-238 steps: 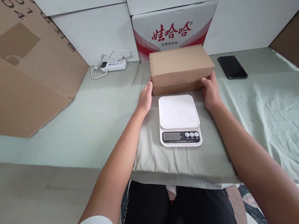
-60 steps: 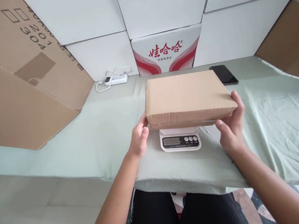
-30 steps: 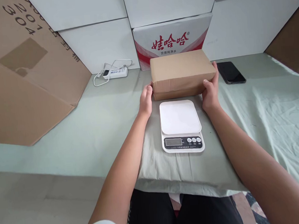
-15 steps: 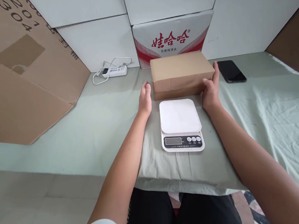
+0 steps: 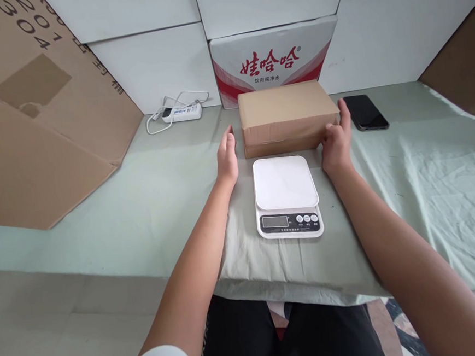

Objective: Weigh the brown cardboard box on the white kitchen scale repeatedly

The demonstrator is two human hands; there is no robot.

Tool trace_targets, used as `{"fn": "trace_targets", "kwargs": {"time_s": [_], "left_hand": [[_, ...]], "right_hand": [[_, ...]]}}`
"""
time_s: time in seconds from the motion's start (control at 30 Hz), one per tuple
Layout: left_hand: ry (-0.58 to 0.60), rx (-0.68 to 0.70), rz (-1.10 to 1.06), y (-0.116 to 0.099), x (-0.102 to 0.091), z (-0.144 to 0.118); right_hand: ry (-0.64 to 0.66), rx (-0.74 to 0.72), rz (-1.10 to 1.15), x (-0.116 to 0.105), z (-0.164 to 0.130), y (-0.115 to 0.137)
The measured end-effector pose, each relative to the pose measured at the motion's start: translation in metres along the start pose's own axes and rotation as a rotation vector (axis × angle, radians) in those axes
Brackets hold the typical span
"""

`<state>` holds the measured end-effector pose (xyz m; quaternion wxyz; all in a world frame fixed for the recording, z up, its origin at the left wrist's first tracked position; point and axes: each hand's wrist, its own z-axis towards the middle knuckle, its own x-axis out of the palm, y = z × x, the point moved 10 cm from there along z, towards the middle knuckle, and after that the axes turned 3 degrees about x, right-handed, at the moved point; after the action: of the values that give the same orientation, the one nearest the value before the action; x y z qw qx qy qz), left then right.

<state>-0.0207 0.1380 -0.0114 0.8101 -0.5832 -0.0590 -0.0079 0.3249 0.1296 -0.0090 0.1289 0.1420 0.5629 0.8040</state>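
Note:
A closed brown cardboard box (image 5: 286,119) sits on the cloth-covered table behind a white digital kitchen scale (image 5: 285,184). The scale's platform is bare and its display looks blank. My left hand (image 5: 227,155) stands on edge just left of the box, a small gap between them, its fingers stretched forward and holding nothing. At the box's right front corner, my right hand (image 5: 337,140) has its thumb by the front face and its fingers along the right side. It seems to touch the box without gripping it.
A black phone (image 5: 366,112) lies right of the box. A white power strip (image 5: 182,113) with a cable is at the back left. A red-and-white printed carton (image 5: 272,49) and white boxes (image 5: 155,69) line the back. A large cardboard carton (image 5: 45,138) stands left.
My left hand has shifted slightly left, away from the box. My right hand stays at the right corner. The box and scale have not visibly moved on the table.

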Motion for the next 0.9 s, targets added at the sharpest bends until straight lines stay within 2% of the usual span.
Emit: {"fn": "trace_targets", "kwargs": {"time_s": [0.2, 0.37, 0.53, 0.73, 0.9], "left_hand": [[0.029, 0.003, 0.001, 0.0, 0.003, 0.0], [0.037, 0.016, 0.022, 0.001, 0.004, 0.001], [0.039, 0.013, 0.013, 0.001, 0.004, 0.001], [0.039, 0.008, 0.007, 0.001, 0.004, 0.0], [0.057, 0.006, 0.007, 0.002, 0.006, 0.0]], "right_hand": [[-0.019, -0.08, 0.004, 0.001, -0.002, 0.011], [0.008, -0.094, -0.043, 0.002, -0.002, 0.013], [-0.012, -0.095, 0.012, 0.003, -0.005, 0.015], [0.003, -0.083, 0.032, 0.002, -0.001, 0.008], [-0.017, -0.009, 0.03, -0.004, 0.005, -0.004]]}}
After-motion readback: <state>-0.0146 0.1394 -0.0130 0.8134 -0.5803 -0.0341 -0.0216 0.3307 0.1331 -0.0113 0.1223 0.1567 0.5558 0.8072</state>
